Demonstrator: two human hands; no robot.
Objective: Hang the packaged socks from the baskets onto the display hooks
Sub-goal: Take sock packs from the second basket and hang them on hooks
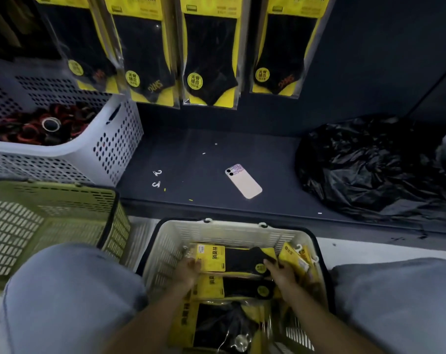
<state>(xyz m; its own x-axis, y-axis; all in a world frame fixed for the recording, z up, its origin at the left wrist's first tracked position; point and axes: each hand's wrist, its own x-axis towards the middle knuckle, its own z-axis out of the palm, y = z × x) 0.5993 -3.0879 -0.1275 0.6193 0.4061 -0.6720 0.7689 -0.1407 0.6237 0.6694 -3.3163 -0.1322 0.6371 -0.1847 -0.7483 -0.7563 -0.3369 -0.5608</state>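
Observation:
A cream basket (232, 232) stands between my knees, holding several yellow-and-black sock packs. Both my hands reach into it. My left hand (188, 270) grips the yellow header end of the top sock pack (238, 259). My right hand (280, 273) holds the same pack's toe end. More packs lie under it and along the basket's right side (297, 259). Above, several matching sock packs (209, 57) hang in a row on the dark display wall; their hooks are out of frame.
An empty green basket (50, 218) sits at left. Behind it a white perforated basket (89, 149) holds tape rolls. On the dark shelf lie a pink phone (243, 181), small white hooks (156, 178) and a crumpled black plastic bag (370, 167).

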